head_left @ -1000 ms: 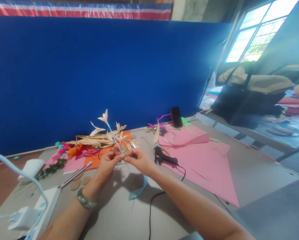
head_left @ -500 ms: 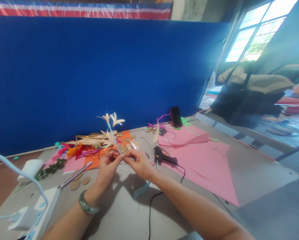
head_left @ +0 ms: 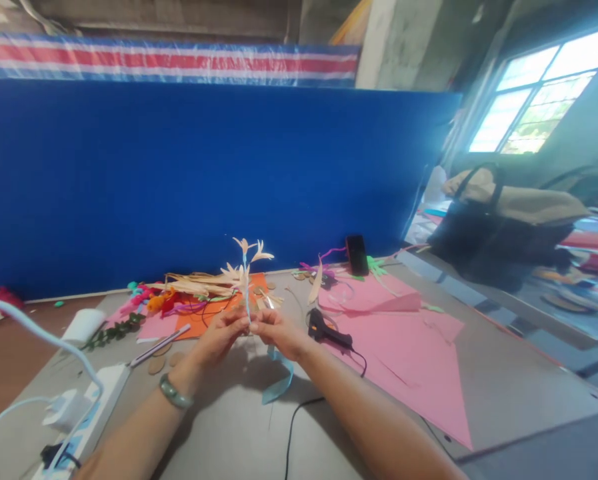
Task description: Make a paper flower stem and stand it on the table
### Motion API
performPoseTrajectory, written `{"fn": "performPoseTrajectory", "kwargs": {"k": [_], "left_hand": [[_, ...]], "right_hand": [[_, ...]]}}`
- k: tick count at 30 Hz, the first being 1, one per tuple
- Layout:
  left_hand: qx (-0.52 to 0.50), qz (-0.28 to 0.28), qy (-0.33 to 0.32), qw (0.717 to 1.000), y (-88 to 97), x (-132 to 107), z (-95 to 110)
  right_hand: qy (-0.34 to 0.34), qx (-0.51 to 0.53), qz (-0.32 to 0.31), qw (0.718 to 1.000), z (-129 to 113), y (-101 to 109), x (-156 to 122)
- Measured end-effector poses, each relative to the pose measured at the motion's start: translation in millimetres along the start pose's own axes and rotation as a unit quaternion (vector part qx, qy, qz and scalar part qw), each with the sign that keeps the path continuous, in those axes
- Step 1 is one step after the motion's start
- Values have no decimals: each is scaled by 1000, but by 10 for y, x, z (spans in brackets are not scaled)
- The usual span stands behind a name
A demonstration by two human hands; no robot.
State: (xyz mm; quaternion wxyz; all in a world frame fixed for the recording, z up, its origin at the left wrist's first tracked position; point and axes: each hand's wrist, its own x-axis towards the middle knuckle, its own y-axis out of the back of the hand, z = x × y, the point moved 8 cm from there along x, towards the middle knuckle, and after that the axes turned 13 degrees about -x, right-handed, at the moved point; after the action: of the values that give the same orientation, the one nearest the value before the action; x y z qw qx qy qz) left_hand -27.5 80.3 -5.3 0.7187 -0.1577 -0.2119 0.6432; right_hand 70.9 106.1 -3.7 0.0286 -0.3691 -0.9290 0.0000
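Both my hands meet over the table, fingertips pinched together. My left hand (head_left: 227, 335) grips the lower end of an upright flower stem (head_left: 249, 297) wrapped in light blue. Pale, dry-looking petals form several small flowers (head_left: 261, 253) at its top and side. Close against it, my right hand (head_left: 283, 333) is closed on a light blue strip of tape (head_left: 277, 392), whose loose end hangs and curls below the fingers. The exact pinch point is partly hidden by the fingers. A black glue gun (head_left: 329, 330) lies just right of my right hand.
Pink sheets (head_left: 403, 360) cover the right side; a phone (head_left: 357, 255) leans at the back. Dry husk strips (head_left: 199, 285) lie on orange paper. At left are a slim pen-like tool (head_left: 161, 345), a white roll (head_left: 85, 327) and a power strip (head_left: 106, 393). A blue panel (head_left: 203, 173) stands behind.
The view has tilted up. The flower stem has turned more upright, its flowers facing another way, and more of the blue strip shows below my right hand. Both hands stay pinched together.
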Motion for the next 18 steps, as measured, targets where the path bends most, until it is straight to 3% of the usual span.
{"fn": "performPoseTrajectory", "kwargs": {"k": [4, 10, 18], "left_hand": [[-3, 35, -40, 999, 26, -13, 25], [60, 125, -93, 986, 90, -156, 123], [121, 207, -121, 963, 231, -306, 91]], "right_hand": [[-14, -12, 23, 1000, 54, 22, 9], [22, -137, 81, 987, 22, 61, 4], [76, -248, 86, 962, -27, -22, -6]]}}
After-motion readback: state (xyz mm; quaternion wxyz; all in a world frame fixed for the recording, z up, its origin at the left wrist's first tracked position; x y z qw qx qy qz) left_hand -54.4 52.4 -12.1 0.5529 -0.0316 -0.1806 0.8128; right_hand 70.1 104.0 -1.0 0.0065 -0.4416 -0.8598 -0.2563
